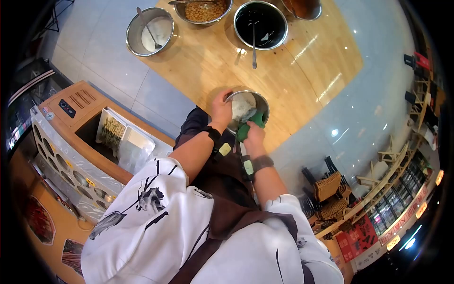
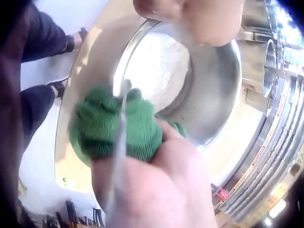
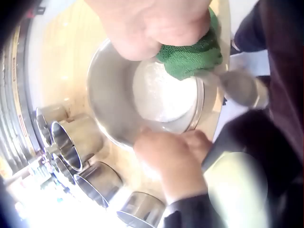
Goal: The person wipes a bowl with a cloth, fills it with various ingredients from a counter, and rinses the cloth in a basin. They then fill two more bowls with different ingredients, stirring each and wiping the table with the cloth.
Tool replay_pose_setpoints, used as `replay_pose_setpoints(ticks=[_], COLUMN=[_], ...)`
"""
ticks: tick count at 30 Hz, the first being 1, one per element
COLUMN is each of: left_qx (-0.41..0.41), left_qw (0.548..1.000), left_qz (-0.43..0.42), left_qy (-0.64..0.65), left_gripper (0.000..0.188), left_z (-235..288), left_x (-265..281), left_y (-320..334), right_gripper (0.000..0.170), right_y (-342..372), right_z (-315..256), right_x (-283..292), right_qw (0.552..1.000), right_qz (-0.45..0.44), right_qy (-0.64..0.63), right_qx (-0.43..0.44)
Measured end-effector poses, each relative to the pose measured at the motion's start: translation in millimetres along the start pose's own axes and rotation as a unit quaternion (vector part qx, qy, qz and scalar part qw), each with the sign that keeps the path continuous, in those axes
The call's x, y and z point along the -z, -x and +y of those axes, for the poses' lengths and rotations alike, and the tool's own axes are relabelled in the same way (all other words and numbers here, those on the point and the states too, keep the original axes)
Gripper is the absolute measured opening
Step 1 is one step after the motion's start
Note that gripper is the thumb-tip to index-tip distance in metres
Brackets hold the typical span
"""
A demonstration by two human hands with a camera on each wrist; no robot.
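A steel bowl (image 1: 266, 106) with a white mass (image 1: 241, 103) in it stands at the near edge of the wooden table. My left hand (image 1: 221, 111) grips the bowl's left rim, its fingers partly hidden behind the bowl. In my right hand (image 1: 255, 135) is a bunched green cloth (image 1: 258, 118), held at the bowl's near right side. The right wrist view shows the cloth (image 3: 192, 59) overlapping the rim, over the white mass (image 3: 161, 92). Beside the cloth, a blurred metal spoon (image 3: 240, 88) sticks out past the rim; I cannot tell how it is held.
Along the table's far side stand a bowl of white powder (image 1: 158, 35) with a spoon, a bowl of tan bits (image 1: 205, 12), a bowl of dark liquid (image 1: 246, 28) with a spoon, and a reddish one (image 1: 305, 7). A counter (image 1: 82, 102) is at left, stacked chairs (image 1: 327, 187) at right.
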State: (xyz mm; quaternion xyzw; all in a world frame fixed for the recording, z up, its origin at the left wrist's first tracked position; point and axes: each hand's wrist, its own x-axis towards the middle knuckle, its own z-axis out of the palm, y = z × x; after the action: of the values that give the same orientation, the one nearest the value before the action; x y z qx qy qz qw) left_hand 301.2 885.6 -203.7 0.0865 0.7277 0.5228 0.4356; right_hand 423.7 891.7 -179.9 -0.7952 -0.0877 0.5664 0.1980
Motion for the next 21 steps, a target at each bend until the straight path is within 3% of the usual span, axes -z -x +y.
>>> replay_pose_setpoints(ticks=[3,5,6,7,8,9,10,11,12,15,16,18,19,21], left_qx=[0.000,-0.018,-0.005,0.010,0.019,0.018,0.025,0.033,0.004,-0.044,-0.040,-0.071,-0.070,0.054], left_qw=[1.000,0.998,0.985,0.949,0.917,0.917,0.863,0.796,0.757,0.748,0.749,0.824,0.824,0.936], left_qz=[0.023,0.035,-0.041,-0.115,-0.160,-0.153,-0.219,-0.282,-0.316,-0.349,-0.346,-0.303,-0.298,-0.202], left_qy=[-0.004,-0.043,-0.169,-0.293,-0.365,-0.368,-0.455,-0.534,-0.572,-0.563,-0.563,-0.474,-0.476,-0.282], left_gripper=[0.027,0.024,0.026,0.028,0.027,0.027,0.029,0.032,0.038,0.042,0.042,0.044,0.044,0.044], left_z=[-0.6,4.9,17.1,30.2,43.8,51.6,57.5,62.5,70.2,67.4,53.8,29.5,38.7,55.7], left_x=[4.1,10.0,18.5,24.8,27.9,28.6,26.7,25.1,23.9,28.2,32.1,42.3,46.5,53.2], left_y=[3.7,-1.3,-6.8,-13.2,-22.8,-33.6,-44.1,-51.5,-55.0,-60.4,-60.4,-54.0,-45.3,-22.1], right_gripper=[0.024,0.031,0.026,0.026,0.025,0.023,0.023,0.026,0.030,0.029,0.029,0.026,0.026,0.024], right_y=[7.7,4.0,9.3,1.5,-8.2,-17.1,-20.0,-23.6,-25.1,-25.1,-25.6,-21.8,-17.3,-5.9], right_z=[1.3,-7.2,-21.0,-29.9,-41.4,-50.5,-60.7,-71.3,-79.6,-91.0,-89.4,-84.4,-81.8,-76.1], right_x=[-8.1,-4.3,-3.5,-0.3,1.4,0.5,-5.5,-12.8,-19.4,-29.0,-28.9,-26.6,-25.7,-21.5], right_qw=[0.996,0.997,0.984,0.984,0.939,0.865,0.864,0.811,0.750,0.741,0.739,0.810,0.809,0.873], right_qz=[0.037,0.018,0.009,0.003,-0.037,-0.076,-0.084,-0.101,-0.116,-0.135,-0.139,-0.154,-0.158,-0.155], right_qy=[-0.072,0.052,0.140,0.137,0.282,0.419,0.417,0.491,0.560,0.571,0.573,0.496,0.496,0.420], right_qx=[-0.022,0.056,0.114,0.115,0.192,0.266,0.268,0.302,0.333,0.326,0.326,0.273,0.275,0.190])
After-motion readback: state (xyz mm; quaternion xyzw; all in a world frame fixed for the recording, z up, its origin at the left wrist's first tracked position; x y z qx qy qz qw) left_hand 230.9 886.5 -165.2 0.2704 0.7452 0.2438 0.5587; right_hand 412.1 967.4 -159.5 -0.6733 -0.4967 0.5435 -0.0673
